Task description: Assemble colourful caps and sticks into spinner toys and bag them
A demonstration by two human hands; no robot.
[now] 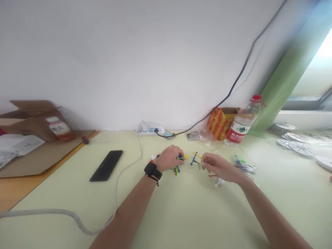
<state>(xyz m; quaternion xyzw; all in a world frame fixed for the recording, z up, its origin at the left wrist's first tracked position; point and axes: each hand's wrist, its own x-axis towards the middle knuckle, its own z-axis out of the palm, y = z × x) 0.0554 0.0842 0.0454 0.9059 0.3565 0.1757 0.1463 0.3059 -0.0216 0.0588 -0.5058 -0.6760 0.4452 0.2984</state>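
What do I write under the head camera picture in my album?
Left hand and right hand among little colourful plastic arrows on a pale green table, a red-capped water bottle beyond.

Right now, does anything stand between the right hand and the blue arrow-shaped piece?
Yes, only small things: a dark piece shows between the right hand and the blue arrow-shaped piece, and a yellow piece sits close by the blue one. Whether the dark piece is held is too small to tell.

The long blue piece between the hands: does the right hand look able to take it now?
Probably yes: the long blue piece lies largely uncovered, close to the right hand, though that hand seems to pinch another small piece.
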